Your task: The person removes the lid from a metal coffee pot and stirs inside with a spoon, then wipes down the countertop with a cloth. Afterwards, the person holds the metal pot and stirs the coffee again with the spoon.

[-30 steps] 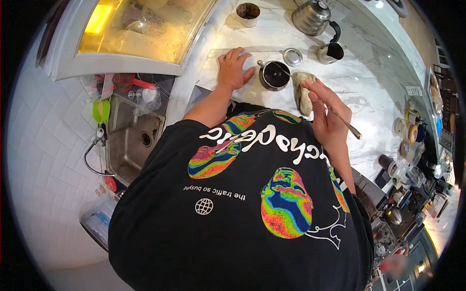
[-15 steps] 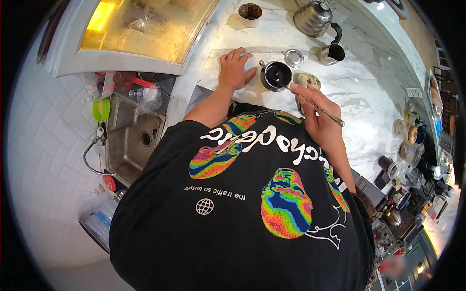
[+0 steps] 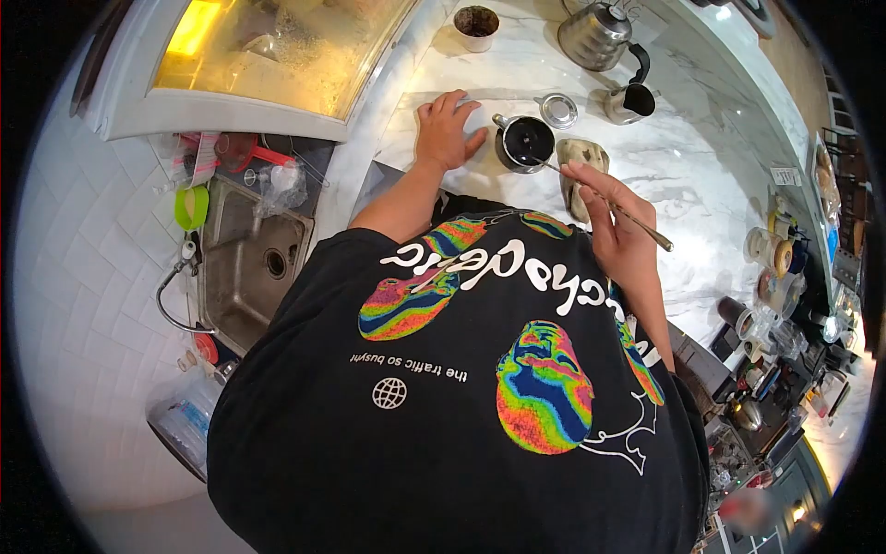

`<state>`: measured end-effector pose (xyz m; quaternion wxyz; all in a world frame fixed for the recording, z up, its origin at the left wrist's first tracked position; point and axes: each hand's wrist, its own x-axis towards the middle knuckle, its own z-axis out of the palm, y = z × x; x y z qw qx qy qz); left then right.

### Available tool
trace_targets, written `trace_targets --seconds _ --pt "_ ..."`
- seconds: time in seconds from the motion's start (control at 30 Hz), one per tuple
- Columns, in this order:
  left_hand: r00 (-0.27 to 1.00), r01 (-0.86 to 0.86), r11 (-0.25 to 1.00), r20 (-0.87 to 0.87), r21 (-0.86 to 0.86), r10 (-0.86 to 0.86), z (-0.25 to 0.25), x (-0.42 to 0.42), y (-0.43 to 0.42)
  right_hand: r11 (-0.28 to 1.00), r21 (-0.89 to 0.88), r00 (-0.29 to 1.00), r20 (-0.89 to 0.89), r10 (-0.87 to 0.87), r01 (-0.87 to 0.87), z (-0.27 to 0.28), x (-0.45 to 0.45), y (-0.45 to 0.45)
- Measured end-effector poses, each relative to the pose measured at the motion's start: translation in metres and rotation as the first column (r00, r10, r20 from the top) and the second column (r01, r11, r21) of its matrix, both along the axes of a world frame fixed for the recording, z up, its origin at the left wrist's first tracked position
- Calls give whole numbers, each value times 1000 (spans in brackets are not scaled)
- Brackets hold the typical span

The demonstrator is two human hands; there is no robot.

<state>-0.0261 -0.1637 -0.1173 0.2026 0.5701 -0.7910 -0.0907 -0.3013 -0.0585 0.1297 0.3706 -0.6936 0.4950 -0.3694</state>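
Note:
My right hand (image 3: 623, 212) pinches a long thin metal spoon (image 3: 652, 234), whose handle end sticks out toward the lower right. The spoon's other end reaches into a metal cup (image 3: 503, 152) of dark liquid, so its tip is hidden. Lying flat on the marble counter, my left hand (image 3: 446, 129) is just left of the cup, apart from it, with fingers spread and nothing in them. A crumpled, stained cloth (image 3: 583, 155) sits right of the cup, partly behind my right hand. Just beyond the cup is a small round metal lid or strainer (image 3: 557, 111).
A steel gooseneck kettle (image 3: 595, 39) and a metal pitcher (image 3: 629, 103) stand at the back right. At the back is a paper cup (image 3: 476, 31) with dark residue. A sink (image 3: 245, 277) is on the left, below a lit glass-fronted cabinet (image 3: 268, 55). Jars and utensils crowd the far right.
My right hand and the spoon have shifted slightly right and toward me, with the spoon's end still in the cup. More of the cloth shows. My left hand has stayed in place.

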Motion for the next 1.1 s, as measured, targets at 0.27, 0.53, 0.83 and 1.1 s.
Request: trace_targets --seconds 0.27,0.53,0.83,1.1 --pt "1000 -8 999 18 31 8 3 -1 0 985 144 986 127 -111 93 1 -15 3" --pt "1000 -4 1000 11 5 4 2 -1 1 985 170 961 274 -36 -11 -14 -18 -8" --pt "1000 -5 1000 9 -5 5 1 -1 0 987 155 963 256 -86 47 -26 -18 -16" --pt "1000 -1 1000 11 -1 1 -1 -1 -1 990 131 987 145 -72 53 -21 -21 -11"
